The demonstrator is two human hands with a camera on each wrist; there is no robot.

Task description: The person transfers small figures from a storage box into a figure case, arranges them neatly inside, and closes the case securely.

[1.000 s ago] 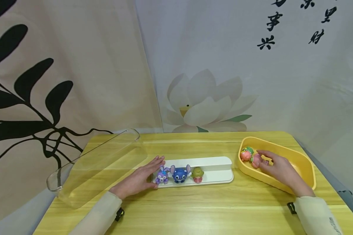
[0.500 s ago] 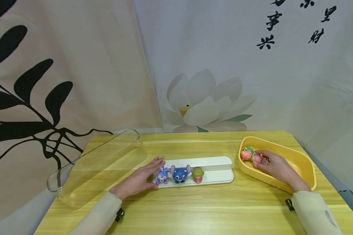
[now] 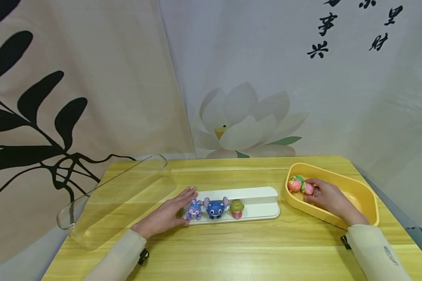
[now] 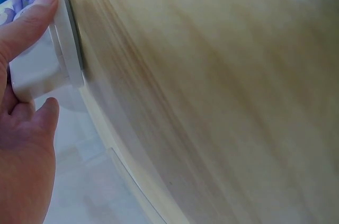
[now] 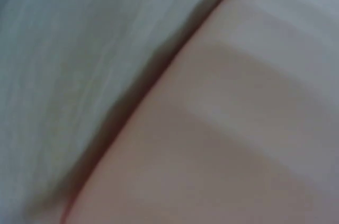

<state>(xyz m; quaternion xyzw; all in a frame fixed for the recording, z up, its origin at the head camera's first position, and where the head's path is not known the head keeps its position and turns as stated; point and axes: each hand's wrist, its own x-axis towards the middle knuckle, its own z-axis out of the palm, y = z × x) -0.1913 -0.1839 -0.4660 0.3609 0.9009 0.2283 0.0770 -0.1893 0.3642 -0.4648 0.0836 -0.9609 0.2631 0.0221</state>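
Observation:
On the white stand [image 3: 261,210] stand a purple figure [image 3: 194,210], a blue figure [image 3: 215,210] and a green-and-pink figure [image 3: 236,209]. My left hand [image 3: 164,216] rests at the stand's left end, fingers extended at its back and thumb at its front edge. The left wrist view shows that hand [image 4: 24,155] touching the stand [image 4: 37,70]. My right hand [image 3: 334,201], inside the yellow tray [image 3: 367,197], pinches a pink figure [image 3: 308,189] between thumb and fingers. A red-and-green figure [image 3: 295,185] lies beside it. The right wrist view is too blurred to read.
A long clear cover [image 3: 123,199] lies slanted on the left of the wooden table [image 3: 239,253], reaching over its left edge. Behind the table hangs a pale printed cloth [image 3: 126,78].
My right hand has shifted slightly left, its thumb and fingers closing around the pink figure, which has turned a little. My left hand and the stand have stayed put.

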